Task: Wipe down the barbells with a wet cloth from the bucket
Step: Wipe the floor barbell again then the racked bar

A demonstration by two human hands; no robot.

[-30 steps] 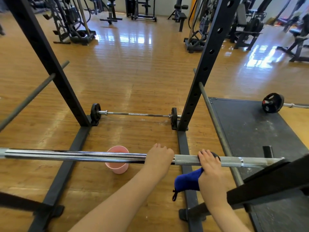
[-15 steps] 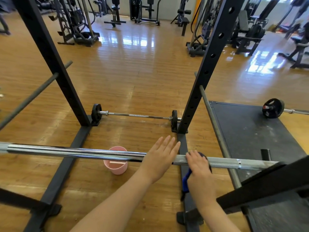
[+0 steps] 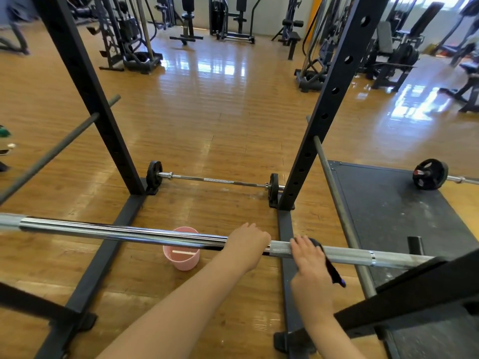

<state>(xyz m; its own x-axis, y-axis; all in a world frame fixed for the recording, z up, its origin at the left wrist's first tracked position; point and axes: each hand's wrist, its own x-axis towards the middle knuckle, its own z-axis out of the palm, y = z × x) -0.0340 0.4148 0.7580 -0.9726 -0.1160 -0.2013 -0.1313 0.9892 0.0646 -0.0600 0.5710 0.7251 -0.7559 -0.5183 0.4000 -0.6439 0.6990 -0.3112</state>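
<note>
On the rack in front of you the barbell [image 3: 129, 233] lies level; your left hand [image 3: 247, 240] curls over it to steady it, while your right hand [image 3: 307, 251] presses the dark cloth [image 3: 330, 265] onto the knurled stretch. You are mid-wipe; next, slide the cloth along the shaft, re-wetting it in the pink bucket [image 3: 182, 256] below

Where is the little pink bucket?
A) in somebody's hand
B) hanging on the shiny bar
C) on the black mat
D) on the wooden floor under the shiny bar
D: the small pink plastic bucket stands on the wooden floor, beneath the long chrome barbell, away from the black rubber mat and both hands.
</note>
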